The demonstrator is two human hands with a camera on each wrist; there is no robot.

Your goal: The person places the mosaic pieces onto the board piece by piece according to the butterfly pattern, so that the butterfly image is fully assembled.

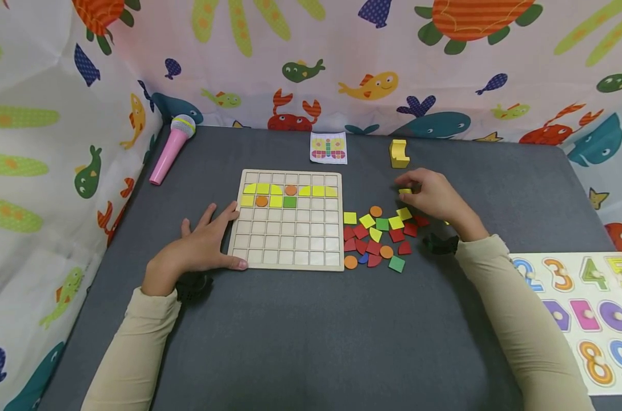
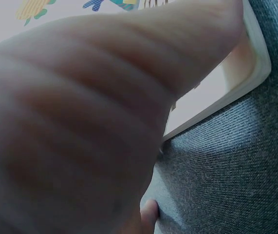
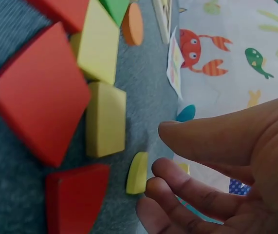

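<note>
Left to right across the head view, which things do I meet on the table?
Microphone → grid board → loose tiles → number board.

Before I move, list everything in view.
Grid board: 1, pale wood, centre-left
Tiles on board: 8 yellow, 2 orange, 1 green, second and third rows
Loose tiles: about 10 red, at least 6 yellow, 3 orange, 2 green, 1 blue, right of board
Butterfly pattern card: 1, white, coloured print, beyond board
Notched block: 1, yellow, right of card
Toy microphone: 1, pink, far-left corner
Number puzzle board: 1, white, multicoloured numerals, right edge
Tabletop: 1, dark grey, below
Sea-creature cloth: count unclear, white, printed, left, right, rear
Sleeves: 2, beige, forearms
Wrist cameras: 2, black, at wrists
Left grip: 1, bare, on board's left edge
Right grip: 1, bare, beside a yellow tile
</note>
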